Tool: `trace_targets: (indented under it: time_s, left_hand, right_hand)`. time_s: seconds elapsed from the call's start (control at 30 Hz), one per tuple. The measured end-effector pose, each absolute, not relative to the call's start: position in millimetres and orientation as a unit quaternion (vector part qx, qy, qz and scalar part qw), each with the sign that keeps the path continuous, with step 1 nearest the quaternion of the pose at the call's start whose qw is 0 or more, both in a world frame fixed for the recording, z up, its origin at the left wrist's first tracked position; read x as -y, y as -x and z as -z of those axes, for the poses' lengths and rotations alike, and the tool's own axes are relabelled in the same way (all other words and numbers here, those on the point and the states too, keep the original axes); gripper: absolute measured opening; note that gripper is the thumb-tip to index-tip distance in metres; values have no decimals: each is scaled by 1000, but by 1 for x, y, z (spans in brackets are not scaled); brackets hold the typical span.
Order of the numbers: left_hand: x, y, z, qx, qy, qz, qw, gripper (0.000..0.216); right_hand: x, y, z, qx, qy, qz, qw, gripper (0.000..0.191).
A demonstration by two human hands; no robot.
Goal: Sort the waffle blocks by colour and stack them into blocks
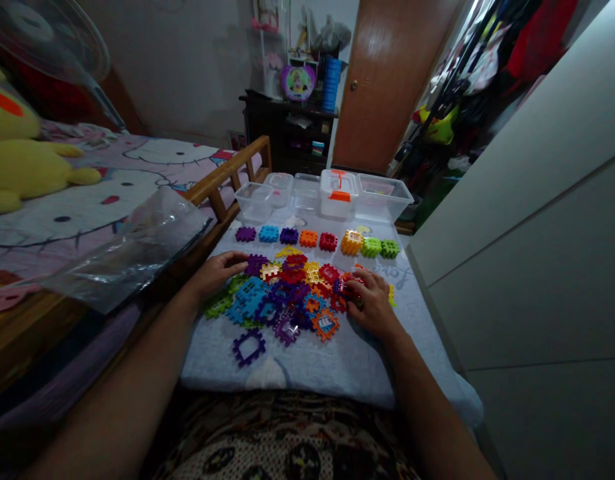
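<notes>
My left hand [220, 273] is at the left edge of a heap of toothed plastic building tiles, thumb and fingers closed at the side of a purple tile [257, 264]. On the right of the heap, my right hand [372, 300] has its fingers curled over a red tile [348, 284], partly covering it. Between the hands lie blue tiles [248, 300], dark purple tiles and orange tiles [326, 323], overlapping. Green tiles [220, 305] show at the heap's left. One purple square frame tile [248, 347] lies apart, nearer to me.
Behind the heap runs a row of small tile stacks by colour, from a purple stack [246, 234] to a green stack [389, 249]. Clear plastic boxes [254, 203] and a white-lidded box [338, 195] stand at the table's far end. A wooden bed rail [227, 175] borders the left, a pale cabinet [527, 267] the right.
</notes>
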State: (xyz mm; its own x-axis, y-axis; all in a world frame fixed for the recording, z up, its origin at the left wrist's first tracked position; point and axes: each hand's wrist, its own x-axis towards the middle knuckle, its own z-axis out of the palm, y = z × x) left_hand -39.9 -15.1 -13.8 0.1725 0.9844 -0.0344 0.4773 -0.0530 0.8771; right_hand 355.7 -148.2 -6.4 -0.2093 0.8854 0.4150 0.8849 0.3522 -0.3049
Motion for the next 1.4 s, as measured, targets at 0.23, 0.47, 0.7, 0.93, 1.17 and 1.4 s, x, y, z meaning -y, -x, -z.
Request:
trace_targets:
  time_s: [0.23, 0.47, 0.7, 0.93, 1.17, 1.4]
  left_hand:
    - [21, 35, 25, -570, -660, -333, 359, 64]
    - [22, 36, 25, -571, -656, -339, 360, 62]
    - [24, 36, 26, -571, -660, -338, 352, 57]
    - [23, 37, 29, -570, -656, -347, 351, 56]
    - [23, 38, 30, -572, -652, -338, 365, 56]
    - [24, 37, 28, -569, -657, -344, 355, 58]
  right_hand:
    - [147, -354, 0, 762, 570, -22, 307, 25]
    - [126, -370, 0, 697, 639, -19, 324, 52]
    - [130, -371, 6, 703, 651, -15, 286, 32]
    - [143, -373, -5, 727, 611, -52, 309, 18]
    - [145, -378, 4, 740, 618, -66, 256, 57]
    - [138, -381, 14, 692, 651, -36, 310, 47]
